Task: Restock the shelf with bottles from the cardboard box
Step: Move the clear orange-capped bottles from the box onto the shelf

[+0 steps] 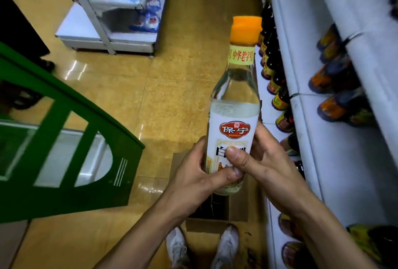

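While your shoes (202,247) stand at six o'clock beside the open cardboard box (217,208) on the floor, you hold one bottle (233,105) upright just above it. Your left hand (193,174) wraps the lower body from the nine o'clock side, thumb across the label. Your right hand (265,165) closes on it from three o'clock, thumb pressed on the label front. Both hands grip the bottle; neither is free. Its long axis runs nearly vertical, orange cap (245,29) toward twelve o'clock, base down over the box. The white shelf (318,118) lies at three o'clock, so your right hand is the nearer one for the placing. Likely you carry the bottle sideways, kept upright, to a gap among the dark bottles (273,70) ranked along the shelf front. Farther off, at eleven o'clock, stands another rack (120,21).
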Tool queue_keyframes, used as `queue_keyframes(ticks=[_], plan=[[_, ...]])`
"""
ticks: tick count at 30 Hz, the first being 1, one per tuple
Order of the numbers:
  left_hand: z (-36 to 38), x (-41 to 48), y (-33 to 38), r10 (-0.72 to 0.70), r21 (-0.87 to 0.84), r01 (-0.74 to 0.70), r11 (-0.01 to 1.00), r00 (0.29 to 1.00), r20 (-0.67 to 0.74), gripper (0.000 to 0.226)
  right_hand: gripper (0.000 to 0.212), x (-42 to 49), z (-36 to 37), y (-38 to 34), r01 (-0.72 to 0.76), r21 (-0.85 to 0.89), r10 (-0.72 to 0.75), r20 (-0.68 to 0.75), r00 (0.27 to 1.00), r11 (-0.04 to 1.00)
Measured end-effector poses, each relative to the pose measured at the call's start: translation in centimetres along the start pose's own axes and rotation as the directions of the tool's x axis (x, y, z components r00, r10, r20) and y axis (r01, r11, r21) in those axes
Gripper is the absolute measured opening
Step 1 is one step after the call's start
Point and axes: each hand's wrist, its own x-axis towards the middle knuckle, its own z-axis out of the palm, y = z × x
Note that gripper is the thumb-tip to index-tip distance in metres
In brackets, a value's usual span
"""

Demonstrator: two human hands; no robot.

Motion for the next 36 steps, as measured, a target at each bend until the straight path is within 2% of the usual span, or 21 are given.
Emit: queue_keyframes(ticks=[8, 17, 22, 29, 36], plan=[[0.8, -3.3, 13.9, 0.049, 0.045, -0.053, 0.998, 0.996, 0.077, 0.048, 0.054, -2.0, 0.9, -13.5, 0.091, -0.035, -0.093, -0.056, 0.994, 0.995], [3.6, -4.6, 23.5, 0.132, 0.088, -0.154, 0.984, 0.967, 0.216, 0.051, 0.062, -5.9, -0.3, -23.2, 0.177, -0.098, -0.194, -0.202, 0.96, 0.979], [7.9, -5.1, 27.3, 0.199, 0.058, -0.232, 0.971, 0.917, 0.345, 0.049, 0.054, -9.4, -2.9, -27.2, 0.221, -0.165, -0.262, -0.29, 0.92, 0.961], [16.8, -5.7, 30.5, 0.269, 0.025, -0.325, 0.945, 0.822, 0.503, 0.05, 0.057, -16.4, -8.7, -31.2, 0.268, -0.243, -0.351, -0.432, 0.831, 0.932], [27.4, -7.2, 32.1, 0.306, 0.002, -0.399, 0.917, 0.706, 0.639, 0.053, 0.051, -25.0, -14.7, -33.1, 0.292, -0.334, -0.438, -0.565, 0.699, 0.896]])
